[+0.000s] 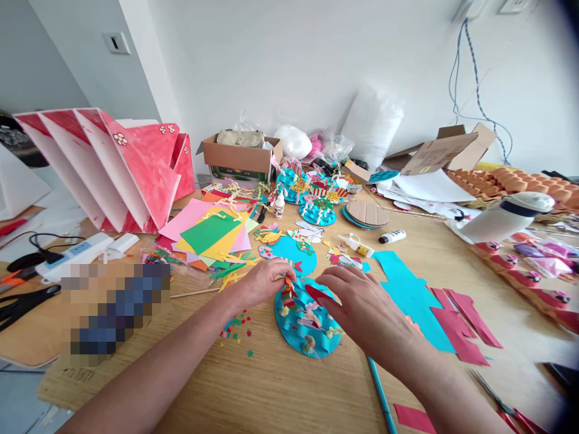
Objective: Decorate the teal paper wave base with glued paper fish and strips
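Coloured paper [208,234], glue bottles [279,208] and scissors [507,410] across a wooden table [253,395] show a craft workroom.

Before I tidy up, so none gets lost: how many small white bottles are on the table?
3: one upright bottle beside the coloured paper, one yellow-labelled bottle lying near the middle, and a third bottle lying right of it. Clutter may hide more.

Observed disc [286,331] between left hand [268,281] and right hand [351,294], on counter [253,398]. Recorded paper bits [233,326] nearer than left hand, just left of disc. Noted paper sheets [210,234] beyond left hand, with cardboard box [246,158] farther behind. Located bottle [358,246] beyond right hand, with cardboard discs [367,213] farther back. Found paper strips [456,333] right of right hand, scissors [505,410] nearer.
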{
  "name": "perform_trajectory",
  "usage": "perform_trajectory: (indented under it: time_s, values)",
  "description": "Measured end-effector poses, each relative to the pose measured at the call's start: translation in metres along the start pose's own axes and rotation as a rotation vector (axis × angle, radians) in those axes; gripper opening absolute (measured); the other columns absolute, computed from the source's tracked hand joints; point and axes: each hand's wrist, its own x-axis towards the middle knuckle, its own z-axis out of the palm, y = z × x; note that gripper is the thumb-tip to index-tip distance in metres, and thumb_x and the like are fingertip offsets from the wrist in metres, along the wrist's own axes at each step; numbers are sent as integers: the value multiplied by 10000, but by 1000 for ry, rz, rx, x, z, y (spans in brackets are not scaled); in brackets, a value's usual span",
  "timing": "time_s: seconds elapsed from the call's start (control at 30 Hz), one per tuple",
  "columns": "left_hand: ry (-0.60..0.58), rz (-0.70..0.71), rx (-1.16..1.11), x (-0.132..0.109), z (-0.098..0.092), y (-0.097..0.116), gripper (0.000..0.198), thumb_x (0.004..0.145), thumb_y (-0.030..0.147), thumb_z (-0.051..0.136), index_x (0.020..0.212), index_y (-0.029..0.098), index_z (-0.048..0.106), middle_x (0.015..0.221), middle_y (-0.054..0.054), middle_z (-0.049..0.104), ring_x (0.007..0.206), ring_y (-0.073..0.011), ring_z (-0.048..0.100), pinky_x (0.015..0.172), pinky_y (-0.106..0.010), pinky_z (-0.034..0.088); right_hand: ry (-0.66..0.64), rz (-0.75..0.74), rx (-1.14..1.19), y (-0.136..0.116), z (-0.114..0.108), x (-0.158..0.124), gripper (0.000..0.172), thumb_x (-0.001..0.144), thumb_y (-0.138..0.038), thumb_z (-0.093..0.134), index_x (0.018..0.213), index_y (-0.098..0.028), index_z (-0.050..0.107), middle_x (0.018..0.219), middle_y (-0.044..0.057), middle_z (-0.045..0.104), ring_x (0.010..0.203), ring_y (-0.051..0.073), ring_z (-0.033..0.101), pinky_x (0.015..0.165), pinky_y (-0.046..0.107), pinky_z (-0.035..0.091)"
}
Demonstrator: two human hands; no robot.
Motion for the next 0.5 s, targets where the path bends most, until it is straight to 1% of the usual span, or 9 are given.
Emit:
perform_trajectory:
  time_s: [0.1, 0.2, 0.37, 0.5]
  values:
    - [23, -26, -42, -1, -1, -3, 200, 759, 74, 428, 760, 166, 606, 791, 6, 607, 774, -114, 545, 700, -199, 403, -40, -8, -14, -2, -4, 8, 192, 825, -301, 488, 909, -216, 639, 883, 55, 654, 902, 203, 573, 778, 351, 433]
    - [30, -46, -68, -2, -2, -3, 183, 762, 97, 434, 750, 166, 602, 782, 10, 607, 755, -115, 548, 690, -205, 402, -46, -15, -11, -2, -11, 11, 195, 814, -323, 500, 925, -233, 634, 920, 47, 648, 909, 216, 572, 776, 376, 435]
    - [13, -111, -60, -4, -6, 1, 155, 758, 126, 451, 742, 164, 600, 791, 3, 615, 757, -130, 547, 703, -226, 410, -11, -2, 14, 3, -22, 11, 203, 796, -320, 524, 958, -249, 624, 910, 44, 649, 900, 220, 576, 776, 391, 448]
    - [9, -111, -61, -6, -6, 0, 148, 763, 130, 459, 750, 162, 604, 792, -2, 616, 760, -129, 549, 693, -221, 409, 61, -41, 52, 0, -28, 5, 212, 823, -323, 476, 932, -227, 631, 912, 60, 650, 892, 214, 583, 749, 371, 472]
